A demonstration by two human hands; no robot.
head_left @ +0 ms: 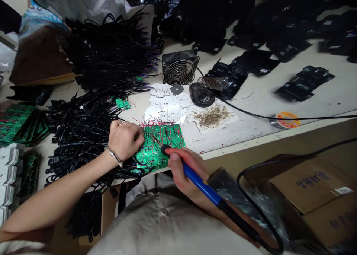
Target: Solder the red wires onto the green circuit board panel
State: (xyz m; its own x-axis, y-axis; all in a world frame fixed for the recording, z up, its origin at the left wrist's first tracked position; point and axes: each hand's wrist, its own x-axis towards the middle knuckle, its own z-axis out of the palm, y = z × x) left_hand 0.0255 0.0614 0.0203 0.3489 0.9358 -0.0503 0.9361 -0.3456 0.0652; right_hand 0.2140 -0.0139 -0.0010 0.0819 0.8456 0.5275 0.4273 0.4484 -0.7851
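My right hand (pixel 185 171) grips a blue-handled soldering iron (pixel 201 184), its tip pointing down at a green circuit board panel (pixel 149 156). Thin red and black wires rise from the panel's upper part. At the board's left edge, my left hand (pixel 124 137) is closed, fingers curled inward; what they pinch is hidden. A bracelet circles that wrist. Under and left of this hand spreads a heap of black cables (pixel 83 126). Just above the panel lie white round-edged boards (pixel 167 104) in a loose pile.
A small fan (pixel 180 69) stands behind the white boards. Right of them are an iron stand with a coil (pixel 217 83), brown crumbs (pixel 213 116) on paper and a solder spool (pixel 285 120). Black plastic housings (pixel 304 82) cover the back right. Cardboard boxes (pixel 315 184) sit below.
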